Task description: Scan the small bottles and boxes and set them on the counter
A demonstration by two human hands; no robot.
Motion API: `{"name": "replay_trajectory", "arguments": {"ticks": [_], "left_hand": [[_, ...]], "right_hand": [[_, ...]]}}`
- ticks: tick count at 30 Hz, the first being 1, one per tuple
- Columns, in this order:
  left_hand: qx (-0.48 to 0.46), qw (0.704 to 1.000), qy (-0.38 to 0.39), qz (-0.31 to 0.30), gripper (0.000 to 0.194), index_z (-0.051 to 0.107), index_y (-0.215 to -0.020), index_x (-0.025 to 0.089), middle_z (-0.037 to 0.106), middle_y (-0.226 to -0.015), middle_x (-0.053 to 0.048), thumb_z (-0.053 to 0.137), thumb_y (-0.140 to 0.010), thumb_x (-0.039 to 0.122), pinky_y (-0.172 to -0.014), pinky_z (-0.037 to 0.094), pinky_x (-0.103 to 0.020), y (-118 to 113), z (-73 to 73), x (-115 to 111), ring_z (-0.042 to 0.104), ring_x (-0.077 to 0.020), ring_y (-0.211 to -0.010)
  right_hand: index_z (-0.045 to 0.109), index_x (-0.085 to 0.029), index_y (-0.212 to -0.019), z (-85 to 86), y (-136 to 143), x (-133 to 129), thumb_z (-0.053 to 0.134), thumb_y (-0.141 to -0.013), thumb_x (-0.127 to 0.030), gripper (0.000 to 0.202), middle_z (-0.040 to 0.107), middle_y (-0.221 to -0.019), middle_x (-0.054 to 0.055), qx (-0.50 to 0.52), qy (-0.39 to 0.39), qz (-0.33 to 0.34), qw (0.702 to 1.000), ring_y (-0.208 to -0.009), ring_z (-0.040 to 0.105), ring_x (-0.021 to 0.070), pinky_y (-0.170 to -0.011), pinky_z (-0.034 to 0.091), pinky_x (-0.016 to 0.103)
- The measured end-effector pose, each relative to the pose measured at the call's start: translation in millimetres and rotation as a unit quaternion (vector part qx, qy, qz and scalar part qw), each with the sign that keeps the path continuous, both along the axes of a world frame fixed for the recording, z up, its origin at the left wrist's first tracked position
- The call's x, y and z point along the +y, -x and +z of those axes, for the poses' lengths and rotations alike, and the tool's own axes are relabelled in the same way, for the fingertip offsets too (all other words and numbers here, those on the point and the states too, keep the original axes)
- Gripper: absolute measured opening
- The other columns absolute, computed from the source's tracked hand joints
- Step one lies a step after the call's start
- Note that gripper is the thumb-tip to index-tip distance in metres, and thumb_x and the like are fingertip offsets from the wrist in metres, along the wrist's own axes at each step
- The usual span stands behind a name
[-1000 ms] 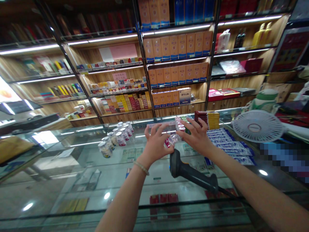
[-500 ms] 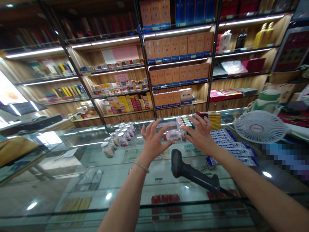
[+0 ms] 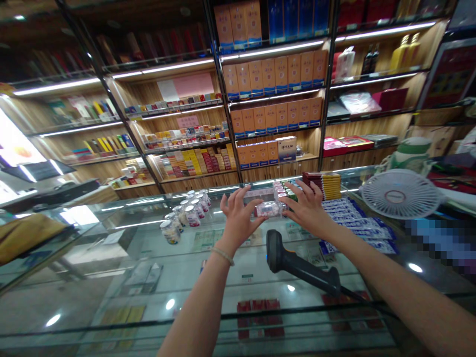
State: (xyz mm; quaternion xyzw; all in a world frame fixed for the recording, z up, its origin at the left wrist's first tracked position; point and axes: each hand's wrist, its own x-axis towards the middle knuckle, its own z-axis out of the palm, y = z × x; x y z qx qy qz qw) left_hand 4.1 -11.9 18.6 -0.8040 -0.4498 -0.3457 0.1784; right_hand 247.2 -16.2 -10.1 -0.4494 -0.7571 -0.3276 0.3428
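Observation:
A small clear plastic jar with a label and pale pieces inside is held on its side between my two hands. My left hand pinches the left end between thumb and forefinger, its other fingers raised. At the other end, the thumb and forefinger of my right hand grip the jar, partly hiding that end. Below the hands, a black barcode scanner lies on the glass counter, its head toward the left. Rows of similar small jars stand left of my left hand.
Behind my right hand are more small packages and a stack of yellow and brown packs. Blue-and-white packets lie beside my right forearm. A white fan sits further right. Shelves hold orange boxes behind the counter.
The jar has turned between my fingers, so its label and pale contents now face me differently. Both hands stay in nearly the same place. The scanner has not visibly moved on the counter.

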Motion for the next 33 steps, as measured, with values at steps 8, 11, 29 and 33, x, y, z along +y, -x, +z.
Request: {"name": "replay_trajectory", "arguments": {"ticks": [8,11,29,33], "left_hand": [[-0.037,0.999,0.032,0.021,0.034,0.075,-0.108,0.035,0.044,-0.155,-0.007,0.077,-0.078,0.052,-0.121,0.009,-0.061,4.7,-2.0,4.6,0.035,-0.0352,-0.142],[-0.043,0.998,0.038,0.013,0.033,0.076,-0.107,0.034,0.044,-0.155,-0.007,0.077,-0.078,0.05,-0.121,0.01,-0.062,5.3,-3.3,6.4,0.034,-0.0353,-0.143],[-0.076,0.997,0.01,0.005,0.04,0.072,-0.112,0.037,0.043,-0.155,-0.006,0.082,-0.075,0.044,-0.119,0.013,-0.064,8.8,-7.3,6.9,0.037,-0.0342,-0.141],[-0.076,0.997,-0.002,0.008,0.041,0.072,-0.112,0.036,0.044,-0.154,-0.007,0.083,-0.074,0.045,-0.119,0.014,-0.063,8.6,-7.6,6.8,0.039,-0.0342,-0.14]], "right_hand": [[0.064,-0.024,-0.128,29.3,12.0,-11.6,0.066,-0.09,-0.04,0.042,0.051,-0.149,0.012,-0.01,0.03,-0.009,0.999,-0.141,0.034,0.0312,-0.117,0.018,0.053],[0.063,-0.024,-0.13,32.1,18.7,-33.3,0.061,-0.093,-0.039,0.04,0.053,-0.148,0.012,-0.003,0.041,-0.016,0.999,-0.14,0.037,0.0302,-0.115,0.019,0.052],[0.068,-0.02,-0.106,-30.0,46.0,-126.9,0.07,-0.083,-0.053,0.04,0.069,-0.124,0.014,0.023,0.173,-0.059,0.983,-0.127,0.053,0.0363,-0.106,0.033,0.057],[0.068,-0.018,-0.109,-22.9,52.8,-130.0,0.071,-0.082,-0.042,0.036,0.068,-0.128,0.014,0.025,0.22,-0.074,0.972,-0.126,0.055,0.0357,-0.104,0.038,0.055]]}}
